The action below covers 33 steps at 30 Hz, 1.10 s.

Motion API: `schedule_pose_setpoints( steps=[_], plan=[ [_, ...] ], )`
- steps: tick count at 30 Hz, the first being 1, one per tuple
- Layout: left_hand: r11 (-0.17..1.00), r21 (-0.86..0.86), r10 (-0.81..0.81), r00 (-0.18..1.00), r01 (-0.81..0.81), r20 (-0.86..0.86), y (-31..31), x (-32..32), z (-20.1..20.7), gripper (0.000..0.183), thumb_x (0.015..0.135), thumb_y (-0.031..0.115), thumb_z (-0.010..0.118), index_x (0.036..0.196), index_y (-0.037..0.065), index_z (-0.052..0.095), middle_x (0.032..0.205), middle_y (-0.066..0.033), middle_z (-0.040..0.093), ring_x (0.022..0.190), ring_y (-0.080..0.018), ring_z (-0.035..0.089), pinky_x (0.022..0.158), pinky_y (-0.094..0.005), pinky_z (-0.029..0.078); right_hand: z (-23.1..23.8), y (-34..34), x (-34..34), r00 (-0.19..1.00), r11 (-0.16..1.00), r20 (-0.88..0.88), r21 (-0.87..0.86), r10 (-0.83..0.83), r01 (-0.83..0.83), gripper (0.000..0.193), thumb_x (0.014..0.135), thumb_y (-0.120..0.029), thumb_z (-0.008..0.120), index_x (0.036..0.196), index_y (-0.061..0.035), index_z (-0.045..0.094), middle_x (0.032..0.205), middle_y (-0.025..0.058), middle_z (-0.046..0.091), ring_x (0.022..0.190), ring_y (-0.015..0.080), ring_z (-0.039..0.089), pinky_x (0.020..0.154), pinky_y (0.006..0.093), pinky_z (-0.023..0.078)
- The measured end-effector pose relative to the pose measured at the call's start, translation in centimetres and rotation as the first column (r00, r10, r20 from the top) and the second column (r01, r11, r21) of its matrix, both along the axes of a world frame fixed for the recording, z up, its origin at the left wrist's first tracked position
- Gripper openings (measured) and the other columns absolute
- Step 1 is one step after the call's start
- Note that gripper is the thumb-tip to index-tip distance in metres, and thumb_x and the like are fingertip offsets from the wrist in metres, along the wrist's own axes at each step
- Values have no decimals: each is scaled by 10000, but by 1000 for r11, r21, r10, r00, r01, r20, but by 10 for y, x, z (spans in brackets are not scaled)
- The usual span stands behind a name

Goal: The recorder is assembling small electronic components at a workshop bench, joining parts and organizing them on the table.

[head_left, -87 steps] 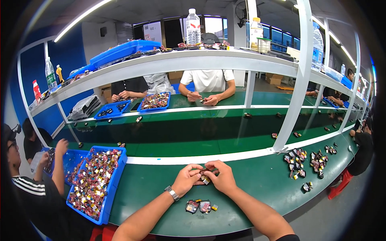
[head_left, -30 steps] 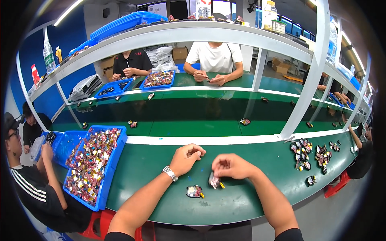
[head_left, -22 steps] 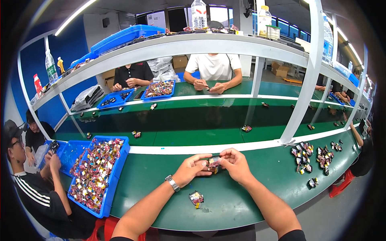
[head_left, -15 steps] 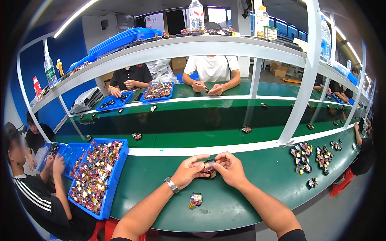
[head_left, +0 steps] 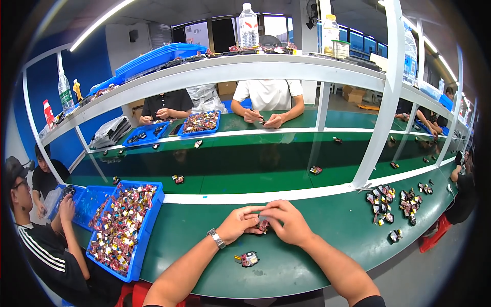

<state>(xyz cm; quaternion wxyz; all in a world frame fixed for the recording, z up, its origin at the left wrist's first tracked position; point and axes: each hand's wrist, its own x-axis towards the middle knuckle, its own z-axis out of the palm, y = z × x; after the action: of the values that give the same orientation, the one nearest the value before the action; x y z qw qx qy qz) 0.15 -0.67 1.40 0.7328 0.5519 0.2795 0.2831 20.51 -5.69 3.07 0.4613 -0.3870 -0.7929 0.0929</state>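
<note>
Both hands meet over the green bench, around one small electronic part [head_left: 263, 225] with dark red wiring. My left hand [head_left: 239, 224], with a metal watch at its wrist, is closed on the part from the left. Over its top and right side curls my right hand [head_left: 287, 225], thumb and fingers closed at the part; they hide most of it. A similar part [head_left: 249, 259] lies on the bench just below the hands, black-edged with a pale face and a yellow tab pointing left.
At left stands a blue tray [head_left: 158, 199] heaped with wired parts, beside a seated co-worker [head_left: 46, 245]. Loose parts [head_left: 382, 200] lie in clusters at right. A white rail [head_left: 215, 198] and post [head_left: 381, 117] rise beyond the hands. Across the bench, another person [head_left: 268, 97] handles something small.
My right fingers have shifted over the held part, covering more of it. The part lying below now shows its yellow tab toward the left instead of the lower left. The view has tilted slightly.
</note>
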Motion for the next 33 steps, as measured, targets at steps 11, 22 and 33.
schedule_pose_setpoints(
  steps=[11, 22, 33],
  plan=[
    [999, -27, 41, 999, -41, 3, 1, 1, -7, 289, 969, 10, 494, 1257, 17, 472, 1131, -134, 642, 1033, -220, 652, 913, -377, 576, 0, -1, 6, 950, 996, 308, -84, 53, -29, 217, 768, -122, 741, 979, -134, 693, 1233, 64, 537, 1154, 276, 521, 921, 390, 482],
    [999, -45, 3, 996, 1, 92, 2, -1, -6, 337, 948, -17, 501, 1283, 14, 478, 1215, -144, 600, 1106, -234, 623, 959, -392, 550, -13, 4, 0, 995, 977, 90, -210, -31, 49, 119, 837, -170, 705, 937, -105, 718, 1199, 71, 582, 1170, 265, 526, 960, 377, 467],
    [1000, -26, -8, 991, 12, 135, 2, -3, -9, 144, 970, 52, 538, 1113, 35, 527, 1135, -99, 607, 1073, -198, 621, 953, -398, 551, -16, 7, 0, 998, 956, -55, -294, -7, -9, 131, 850, -178, 690, 929, -76, 709, 1160, 85, 605, 1137, 271, 553, 946, 383, 457]
  ],
)
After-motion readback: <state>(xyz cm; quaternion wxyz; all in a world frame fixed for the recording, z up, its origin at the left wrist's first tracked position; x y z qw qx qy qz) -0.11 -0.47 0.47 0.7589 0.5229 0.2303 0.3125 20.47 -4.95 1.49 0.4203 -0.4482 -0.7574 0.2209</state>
